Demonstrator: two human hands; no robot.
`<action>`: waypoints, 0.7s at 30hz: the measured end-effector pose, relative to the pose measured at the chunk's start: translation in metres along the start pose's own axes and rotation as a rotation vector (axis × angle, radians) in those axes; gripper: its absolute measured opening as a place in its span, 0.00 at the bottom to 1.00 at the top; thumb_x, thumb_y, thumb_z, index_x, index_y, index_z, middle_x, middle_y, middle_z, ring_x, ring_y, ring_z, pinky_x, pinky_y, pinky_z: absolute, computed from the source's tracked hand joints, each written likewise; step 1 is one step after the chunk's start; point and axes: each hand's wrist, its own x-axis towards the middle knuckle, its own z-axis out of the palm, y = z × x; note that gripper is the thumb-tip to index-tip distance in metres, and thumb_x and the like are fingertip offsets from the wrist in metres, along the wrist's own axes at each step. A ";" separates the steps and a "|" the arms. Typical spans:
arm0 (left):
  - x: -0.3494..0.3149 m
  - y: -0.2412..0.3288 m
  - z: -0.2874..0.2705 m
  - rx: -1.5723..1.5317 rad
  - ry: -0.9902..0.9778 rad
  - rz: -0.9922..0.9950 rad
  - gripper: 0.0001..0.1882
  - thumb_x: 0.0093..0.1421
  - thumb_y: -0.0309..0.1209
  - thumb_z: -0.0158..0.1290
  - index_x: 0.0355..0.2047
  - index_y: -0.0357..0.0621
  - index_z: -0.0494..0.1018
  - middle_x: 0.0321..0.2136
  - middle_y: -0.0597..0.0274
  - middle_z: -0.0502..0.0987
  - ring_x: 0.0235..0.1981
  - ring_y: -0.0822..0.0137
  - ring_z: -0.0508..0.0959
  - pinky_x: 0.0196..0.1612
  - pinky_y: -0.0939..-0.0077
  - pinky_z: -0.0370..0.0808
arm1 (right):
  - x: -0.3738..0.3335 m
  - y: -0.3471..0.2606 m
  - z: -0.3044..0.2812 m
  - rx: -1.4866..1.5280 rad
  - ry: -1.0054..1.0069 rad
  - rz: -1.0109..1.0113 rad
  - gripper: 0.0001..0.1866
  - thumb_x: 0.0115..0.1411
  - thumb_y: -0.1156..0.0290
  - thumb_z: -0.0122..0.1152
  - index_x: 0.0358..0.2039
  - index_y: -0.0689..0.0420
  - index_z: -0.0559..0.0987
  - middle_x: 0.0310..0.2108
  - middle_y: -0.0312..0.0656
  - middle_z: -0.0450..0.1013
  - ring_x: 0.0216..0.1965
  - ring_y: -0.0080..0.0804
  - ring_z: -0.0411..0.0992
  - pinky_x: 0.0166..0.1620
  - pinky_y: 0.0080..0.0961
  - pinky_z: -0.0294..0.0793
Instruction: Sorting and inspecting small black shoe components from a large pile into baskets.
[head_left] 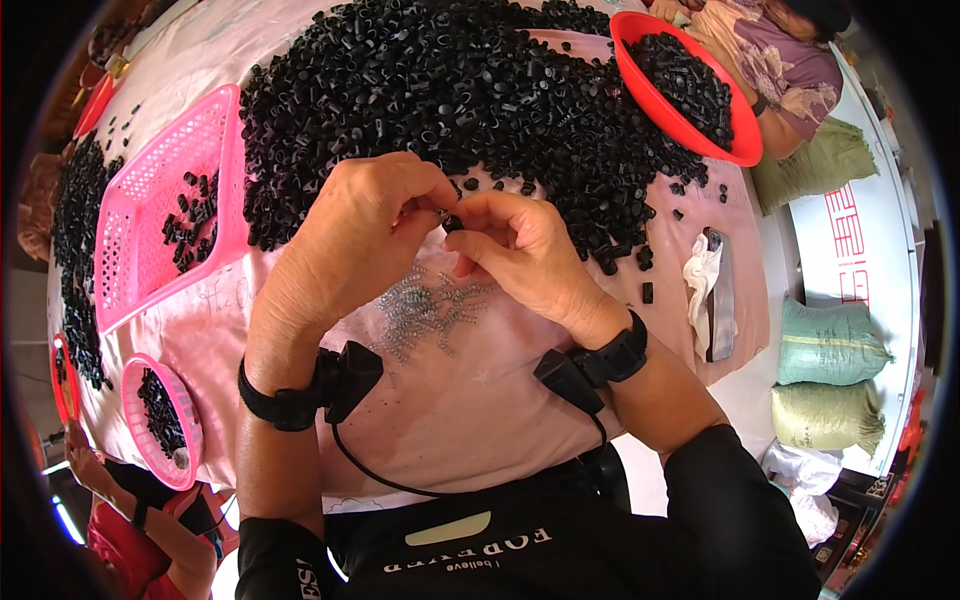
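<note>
Above the pink cloth, my left hand [350, 230] and my right hand [530, 250] meet with their fingertips nearly touching. Thumb and forefinger of the right hand pinch a small black plastic part [453, 223]. The left fingers are closed in a pinch beside it; what they hold is too small to make out. Just below my hands lies a loose cluster of small silver metal springs [425, 312]. Beyond them spreads a large heap of small black plastic parts [400, 90], some of them ring-shaped or hollow.
Left stand a pink perforated basket [115, 270] and a pink round basket [133, 405], both holding black parts. A red basin [745, 145] of black parts sits far right, near another person. A crumpled white cloth [703, 275] lies right, by a flat tray [722, 310]. Sacks [830, 343] stand beyond.
</note>
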 end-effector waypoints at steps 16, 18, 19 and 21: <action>0.002 0.001 0.010 -0.005 0.079 0.065 0.10 0.54 0.16 0.56 0.36 0.36 0.82 0.29 0.55 0.80 0.29 0.63 0.81 0.34 0.72 0.77 | 0.001 0.001 0.001 0.017 0.026 -0.021 0.09 0.63 0.78 0.63 0.43 0.67 0.78 0.33 0.38 0.79 0.30 0.20 0.79 0.33 0.17 0.81; 0.002 0.002 0.013 -0.015 0.080 0.062 0.09 0.55 0.17 0.56 0.36 0.36 0.82 0.29 0.55 0.79 0.29 0.62 0.81 0.34 0.72 0.77 | 0.000 -0.002 0.001 0.018 0.041 0.002 0.08 0.64 0.78 0.62 0.43 0.67 0.78 0.33 0.39 0.79 0.30 0.20 0.79 0.33 0.18 0.81; 0.002 0.002 0.013 -0.016 0.081 0.064 0.09 0.55 0.17 0.56 0.36 0.36 0.82 0.29 0.55 0.79 0.29 0.62 0.81 0.34 0.72 0.77 | 0.000 -0.002 0.001 0.016 0.042 0.002 0.08 0.64 0.78 0.62 0.43 0.67 0.78 0.33 0.39 0.79 0.30 0.20 0.79 0.33 0.18 0.81; 0.001 0.002 0.014 -0.021 0.109 0.044 0.09 0.55 0.17 0.55 0.36 0.35 0.82 0.29 0.55 0.79 0.29 0.62 0.81 0.34 0.72 0.77 | 0.000 -0.001 0.001 0.028 0.049 -0.017 0.08 0.65 0.77 0.62 0.43 0.67 0.78 0.33 0.39 0.79 0.30 0.21 0.79 0.33 0.18 0.82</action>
